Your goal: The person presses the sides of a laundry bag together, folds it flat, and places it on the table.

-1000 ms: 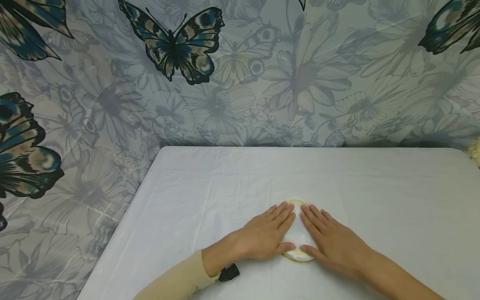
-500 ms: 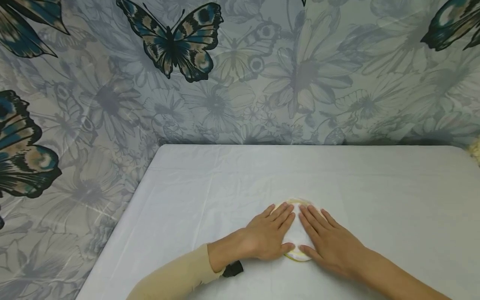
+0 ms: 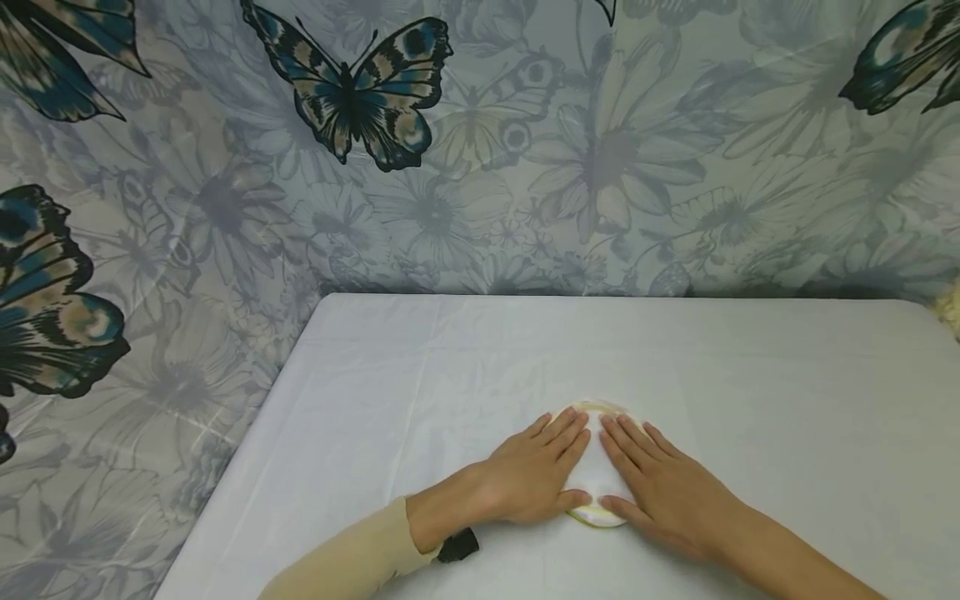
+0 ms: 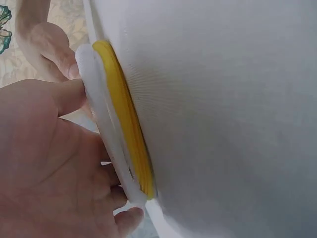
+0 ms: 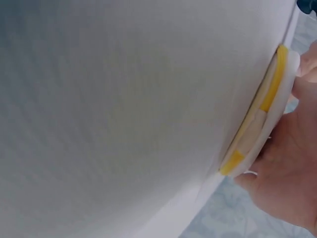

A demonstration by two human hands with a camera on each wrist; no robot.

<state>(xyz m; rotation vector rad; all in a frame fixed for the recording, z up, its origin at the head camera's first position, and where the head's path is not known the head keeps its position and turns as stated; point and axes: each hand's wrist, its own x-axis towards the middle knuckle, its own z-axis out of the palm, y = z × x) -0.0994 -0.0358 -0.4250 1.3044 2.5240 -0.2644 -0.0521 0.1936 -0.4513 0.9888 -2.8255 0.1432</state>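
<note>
A flat, round white piece lies near the middle of the white-covered table, with a yellow edge showing at its top and bottom. My left hand rests on its left half and my right hand on its right half. Fingers of both are straight, with the thumbs pointing toward each other. Seen from the left wrist, a yellow ribbed band runs below a padded white rim. In the right wrist view the yellow band is broken by a beige section. Both palms hide much of its top.
White cloth covers the table, with light creases. Behind and to the left hangs a grey floral fabric with printed butterflies. A black object shows by the left sleeve. Something yellowish shows at the right edge.
Both hands stay on the round white piece with almost no movement. The left forearm shifted slightly right, then back. The whole view bobbed a little up and down.
</note>
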